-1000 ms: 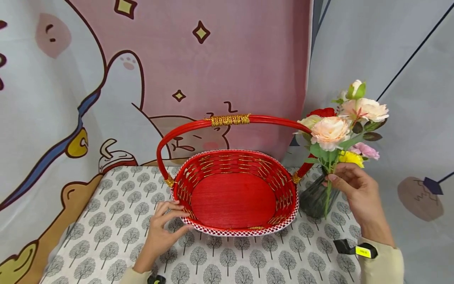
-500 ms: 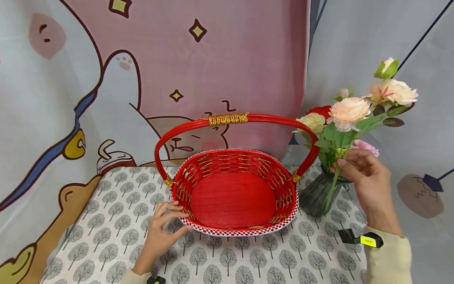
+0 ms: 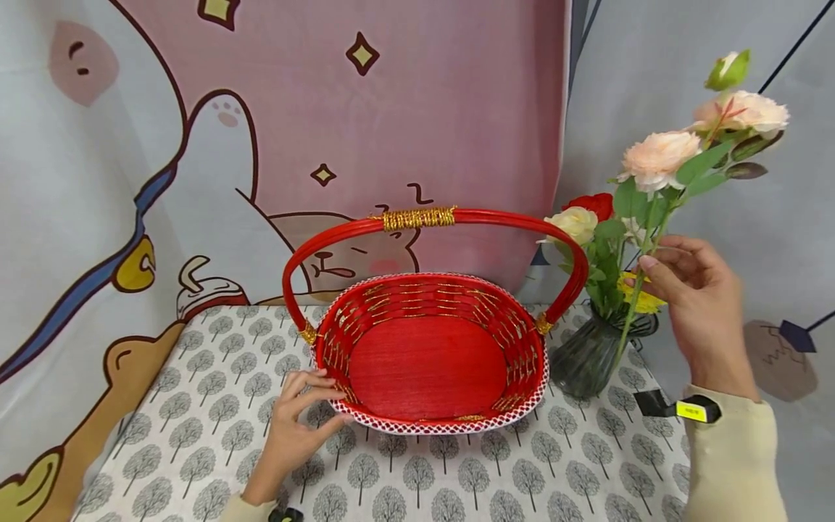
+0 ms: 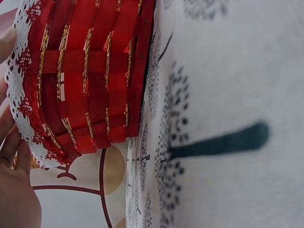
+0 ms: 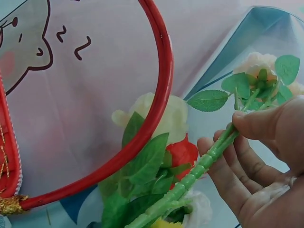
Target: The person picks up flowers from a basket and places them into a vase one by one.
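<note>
The red woven basket (image 3: 450,426) has a tall arched handle and a white lace rim, and its red floor is bare. My left hand (image 3: 296,417) holds its near left rim; the left wrist view shows fingertips on the lace edge (image 4: 21,102). My right hand (image 3: 704,304) pinches the green stem (image 5: 194,173) of an artificial flower spray between thumb and fingers. The spray carries pale peach blooms (image 3: 662,159) and a bud (image 3: 728,70) on top. Its lower stem overlaps the dark glass vase (image 3: 580,362) in the head view.
In the vase stand a cream flower (image 3: 574,223), a red flower (image 3: 595,206) and a yellow one (image 3: 642,293). The vase is close to the basket's right end, where the handle (image 3: 569,290) overlaps the leaves. A cartoon-printed curtain (image 3: 457,109) hangs behind the tree-patterned tablecloth (image 3: 417,478).
My right hand has moved up and to the right, drawing the peach flower spray higher above the vase. My left hand and the basket have stayed in place.
</note>
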Motion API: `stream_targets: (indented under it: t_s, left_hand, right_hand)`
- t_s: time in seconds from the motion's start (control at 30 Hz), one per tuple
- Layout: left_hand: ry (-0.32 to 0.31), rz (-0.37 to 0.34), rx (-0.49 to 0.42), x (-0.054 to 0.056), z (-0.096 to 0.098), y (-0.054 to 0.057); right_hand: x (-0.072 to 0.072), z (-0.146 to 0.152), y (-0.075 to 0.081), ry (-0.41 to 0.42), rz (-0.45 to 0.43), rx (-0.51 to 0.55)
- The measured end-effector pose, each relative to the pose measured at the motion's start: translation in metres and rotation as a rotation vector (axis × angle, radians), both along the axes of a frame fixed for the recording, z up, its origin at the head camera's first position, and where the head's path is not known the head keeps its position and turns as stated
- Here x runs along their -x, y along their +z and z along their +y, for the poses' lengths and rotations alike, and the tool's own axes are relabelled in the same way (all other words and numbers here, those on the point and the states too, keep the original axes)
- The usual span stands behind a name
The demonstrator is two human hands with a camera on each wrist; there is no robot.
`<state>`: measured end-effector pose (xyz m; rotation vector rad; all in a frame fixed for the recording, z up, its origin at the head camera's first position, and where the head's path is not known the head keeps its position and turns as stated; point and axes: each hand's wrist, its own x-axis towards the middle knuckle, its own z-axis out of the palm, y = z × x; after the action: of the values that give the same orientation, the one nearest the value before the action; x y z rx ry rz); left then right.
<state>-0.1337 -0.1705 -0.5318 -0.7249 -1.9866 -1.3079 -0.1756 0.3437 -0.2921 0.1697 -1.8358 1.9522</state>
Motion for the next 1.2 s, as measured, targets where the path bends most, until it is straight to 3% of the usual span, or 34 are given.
stream_targets:
  t_s: [0.57,0.7,0.83,0.97,1.2]
  left_hand:
    - [0.012,-0.016,0.007,-0.001,-0.001,0.001]
    - [0.008,-0.027,0.006,-0.002,0.0,0.002]
    - [0.005,-0.028,-0.001,-0.002,-0.001,0.001]
    - [-0.002,-0.026,-0.005,-0.002,-0.001,0.001]
    - [0.001,-0.031,-0.002,-0.001,0.0,0.001]
  right_hand:
    - [0.02,0.004,0.033,0.023,0.066,0.177]
    - [0.022,0.006,0.036,-0.02,0.069,0.136]
    - [0.027,0.007,0.034,-0.026,0.086,0.114]
    - [0.03,0.01,0.027,0.002,0.099,0.156]
    - [0.028,0.015,0.013,-0.074,-0.002,0.048]
